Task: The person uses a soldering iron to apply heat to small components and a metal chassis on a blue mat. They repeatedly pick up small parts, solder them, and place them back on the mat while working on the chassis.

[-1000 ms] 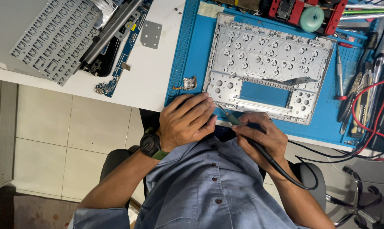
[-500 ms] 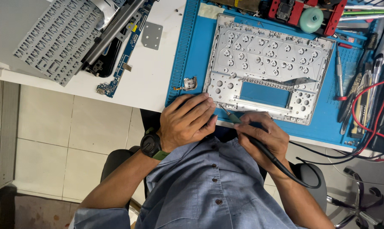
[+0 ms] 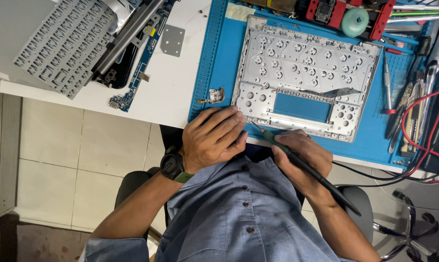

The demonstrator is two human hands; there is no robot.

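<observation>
My white table under even light, pale tiled floor below, my dark chair beneath me, chrome stool base at right
</observation>
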